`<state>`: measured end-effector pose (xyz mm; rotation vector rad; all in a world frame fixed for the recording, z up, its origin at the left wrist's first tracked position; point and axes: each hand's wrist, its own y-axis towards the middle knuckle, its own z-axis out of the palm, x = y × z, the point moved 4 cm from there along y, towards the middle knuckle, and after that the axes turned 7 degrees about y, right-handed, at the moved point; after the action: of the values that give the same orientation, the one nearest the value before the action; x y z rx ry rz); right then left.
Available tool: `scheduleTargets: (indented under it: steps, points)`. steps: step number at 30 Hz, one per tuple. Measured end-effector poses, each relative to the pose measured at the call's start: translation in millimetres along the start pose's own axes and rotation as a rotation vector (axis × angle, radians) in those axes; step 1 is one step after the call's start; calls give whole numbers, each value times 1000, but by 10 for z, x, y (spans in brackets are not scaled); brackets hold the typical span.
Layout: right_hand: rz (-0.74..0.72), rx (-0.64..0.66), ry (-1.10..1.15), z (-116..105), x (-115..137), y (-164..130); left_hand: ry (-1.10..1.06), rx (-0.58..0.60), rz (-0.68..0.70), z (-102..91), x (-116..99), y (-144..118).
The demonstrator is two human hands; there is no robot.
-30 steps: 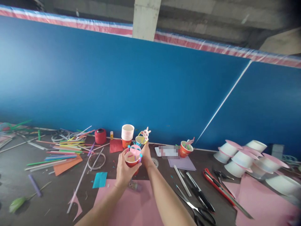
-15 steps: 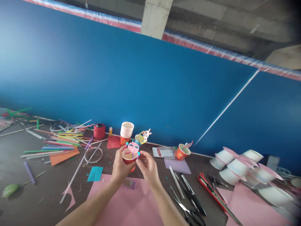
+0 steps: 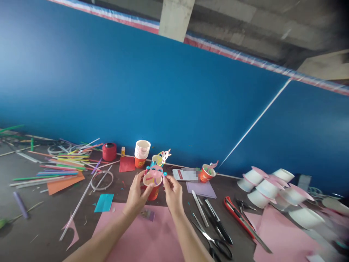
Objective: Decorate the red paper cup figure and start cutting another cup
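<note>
Currently clasping smooth, tapered red paper cup (image 3: 153,194) w/ L hand (image 3: 135,194), curling fingers round side, nr far edge of flat pink sheet (image 3: 152,240). Observing pink cutout (image 3: 156,172) at cup's far rim. Holding R hand (image 3: 173,194) at round blue bead (image 3: 164,174), right of cutout; can't tell if pinched. Vs 1 s ago: brought R hand back fr blue cup (image 3: 155,159) behind.

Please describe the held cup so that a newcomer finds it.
Below the blue wall is a dark table. Near its central pink sheet, the left hand holds the red cup. Unlike neighbouring cups, it has a pink face between two blue balls.
</note>
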<state>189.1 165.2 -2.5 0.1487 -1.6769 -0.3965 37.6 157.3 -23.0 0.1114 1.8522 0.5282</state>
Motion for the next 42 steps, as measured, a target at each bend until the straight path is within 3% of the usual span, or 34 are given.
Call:
scheduleTargets:
  steps: [5,12,42]
  points:
    - [-7,-51,-17,-59,-97,28,-157,-10,-93,-18,25,50]
    - [-2,-37,-16,-78,-143,42,-70,-49,-217,-34,157,88]
    - [22,-7,-51,-95,-103,37,-128,16,-229,-36,156,122]
